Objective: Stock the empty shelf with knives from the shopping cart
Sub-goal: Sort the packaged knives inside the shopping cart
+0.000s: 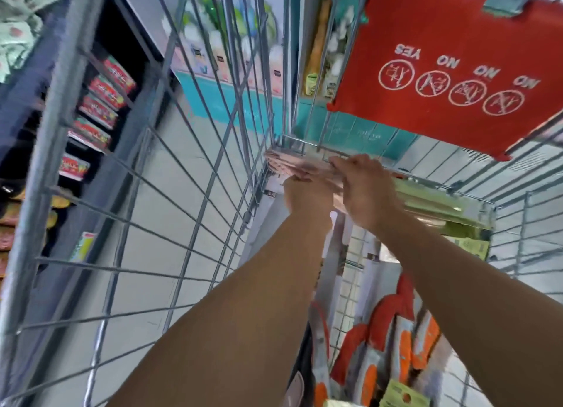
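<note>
Both my arms reach deep into the wire shopping cart (pixel 195 150), toward its far end. A blurred stack of pink knife packs (pixel 281 164) lies against the cart's far corner. My left hand (pixel 306 195) holds the stack from its near side and below, its fingers hidden under it. From above, my right hand (pixel 364 187) grips the same stack, with fingers curled over its far edge. More knife packs with orange handles (pixel 399 342) stand in the cart's near end. Green packs (pixel 432 201) lie to the right of my hands.
The cart's red seat flap (pixel 441 56) with YES and NO signs hangs at the upper right. A dark shelf unit (pixel 100 108) with red packets stands to the left of the cart. Pale floor tiles (pixel 170 254) show through the wire.
</note>
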A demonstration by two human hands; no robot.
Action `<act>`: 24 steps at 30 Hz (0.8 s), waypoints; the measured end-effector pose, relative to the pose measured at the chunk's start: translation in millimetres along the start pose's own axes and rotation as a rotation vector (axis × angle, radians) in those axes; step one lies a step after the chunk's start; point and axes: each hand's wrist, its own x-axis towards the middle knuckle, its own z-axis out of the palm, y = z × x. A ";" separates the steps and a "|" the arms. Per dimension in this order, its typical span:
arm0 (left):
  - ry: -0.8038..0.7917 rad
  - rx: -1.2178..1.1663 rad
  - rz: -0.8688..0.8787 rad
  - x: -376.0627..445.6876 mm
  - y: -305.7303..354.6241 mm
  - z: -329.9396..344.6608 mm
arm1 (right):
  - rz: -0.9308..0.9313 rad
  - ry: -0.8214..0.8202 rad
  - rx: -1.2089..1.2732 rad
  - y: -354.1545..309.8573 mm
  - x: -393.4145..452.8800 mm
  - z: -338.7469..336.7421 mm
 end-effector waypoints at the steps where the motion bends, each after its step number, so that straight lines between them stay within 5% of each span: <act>1: -0.001 0.096 0.061 0.4 -1.7 -0.6 | -0.002 -0.028 -0.007 1.4 0.9 3.9; 9: -0.092 0.650 0.426 -12.2 -17.9 -20.2 | 0.020 -0.205 -0.041 -4.8 -11.1 0.8; 24: -0.184 1.385 0.812 -51.8 -51.2 -80.0 | 0.194 -0.027 0.141 -41.8 -99.2 15.5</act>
